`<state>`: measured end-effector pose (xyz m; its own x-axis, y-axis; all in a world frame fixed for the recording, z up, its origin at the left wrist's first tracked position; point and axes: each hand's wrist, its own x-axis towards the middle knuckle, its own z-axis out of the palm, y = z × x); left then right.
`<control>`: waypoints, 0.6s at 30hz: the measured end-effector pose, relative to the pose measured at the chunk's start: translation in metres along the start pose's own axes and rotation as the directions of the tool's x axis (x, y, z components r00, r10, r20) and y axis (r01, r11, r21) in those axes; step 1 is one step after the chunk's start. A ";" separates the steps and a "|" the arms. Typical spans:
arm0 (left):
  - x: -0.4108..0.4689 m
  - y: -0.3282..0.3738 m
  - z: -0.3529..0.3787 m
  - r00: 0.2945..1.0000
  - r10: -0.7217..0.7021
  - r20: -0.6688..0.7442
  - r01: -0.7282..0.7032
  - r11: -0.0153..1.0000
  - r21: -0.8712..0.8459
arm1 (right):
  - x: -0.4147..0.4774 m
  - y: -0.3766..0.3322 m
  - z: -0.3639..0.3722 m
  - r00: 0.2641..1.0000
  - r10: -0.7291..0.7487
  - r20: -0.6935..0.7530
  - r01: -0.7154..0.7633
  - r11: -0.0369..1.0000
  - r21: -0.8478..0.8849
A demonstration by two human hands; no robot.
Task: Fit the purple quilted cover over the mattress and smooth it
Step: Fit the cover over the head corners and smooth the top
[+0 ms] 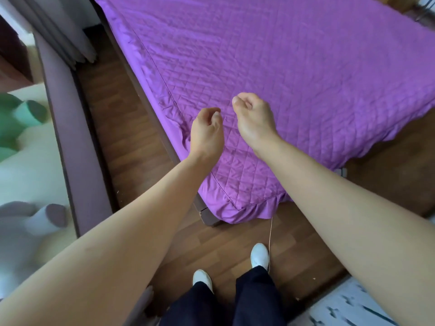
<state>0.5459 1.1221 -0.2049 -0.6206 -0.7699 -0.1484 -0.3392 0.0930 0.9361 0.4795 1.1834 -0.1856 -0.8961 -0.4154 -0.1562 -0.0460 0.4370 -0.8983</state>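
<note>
Both loosely curled, empty hands, left hand [207,128] and right hand [255,116], hovered above the purple quilted cover [282,67] near the mattress's near corner, the left nearer its wrinkled side edge.

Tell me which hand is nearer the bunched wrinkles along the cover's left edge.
Left. The left hand hovers just right of the wrinkles on the cover; the right hand hangs farther in over the quilted top.

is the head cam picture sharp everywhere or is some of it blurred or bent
Head view: the purple quilted cover and both hands, left hand and right hand, are fairly sharp; the plush toys at the left edge are smeared; the wide lens bows the bed's edges and stretches the forearms; light is soft, without glare.
</note>
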 end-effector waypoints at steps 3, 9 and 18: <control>0.012 -0.040 0.002 0.999 -0.039 0.028 0.036 0.995 0.094 | 0.008 0.039 0.027 0.997 0.070 0.044 -0.070 0.997 -0.018; 0.039 -0.133 0.011 0.984 -0.162 0.080 0.133 0.949 0.286 | 0.010 0.133 0.092 0.962 0.195 0.191 -0.156 0.967 -0.202; 0.085 -0.243 0.023 0.938 -0.315 0.143 0.208 0.845 0.492 | 0.019 0.222 0.147 0.915 0.198 0.350 -0.051 0.921 -0.387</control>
<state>0.5597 1.0489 -0.4524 -0.5769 -0.6614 -0.4793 -0.7639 0.2292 0.6032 0.5175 1.1550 -0.4485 -0.6748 -0.5731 -0.4649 -0.1673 0.7324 -0.6600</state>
